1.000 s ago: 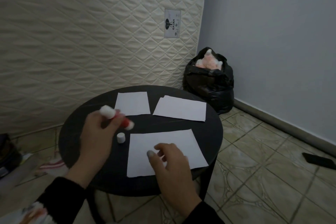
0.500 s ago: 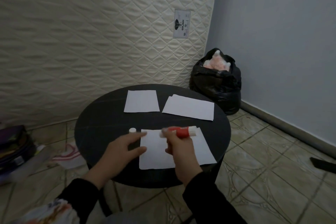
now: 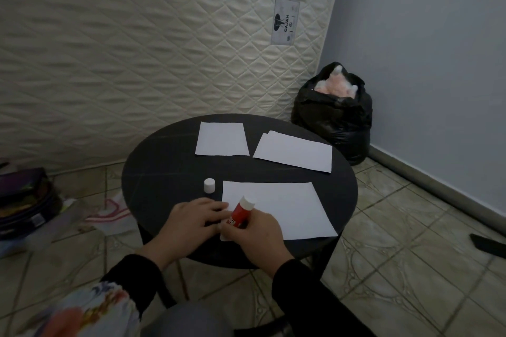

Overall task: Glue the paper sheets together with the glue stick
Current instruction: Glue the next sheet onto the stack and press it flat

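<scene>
Glue stick (image 3: 241, 212) tip hidden under right hand (image 3: 256, 232)

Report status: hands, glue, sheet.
Right hand grips glue stick at near sheet's left edge. Left hand rests flat beside it. Cap off, standing clear.

Round black desk (image 3: 164, 169): near sheet (image 3: 287, 208), far-left sheet (image 3: 221, 139), far-right stacked sheets (image 3: 295, 154), white cap (image 3: 209, 185) left of near sheet.

The right hand (image 3: 253, 230) covers the glue stick's (image 3: 240, 213) lower end and the near sheet's (image 3: 284, 208) left corner. The picture's right edge crops a dark floor object (image 3: 490, 245).
</scene>
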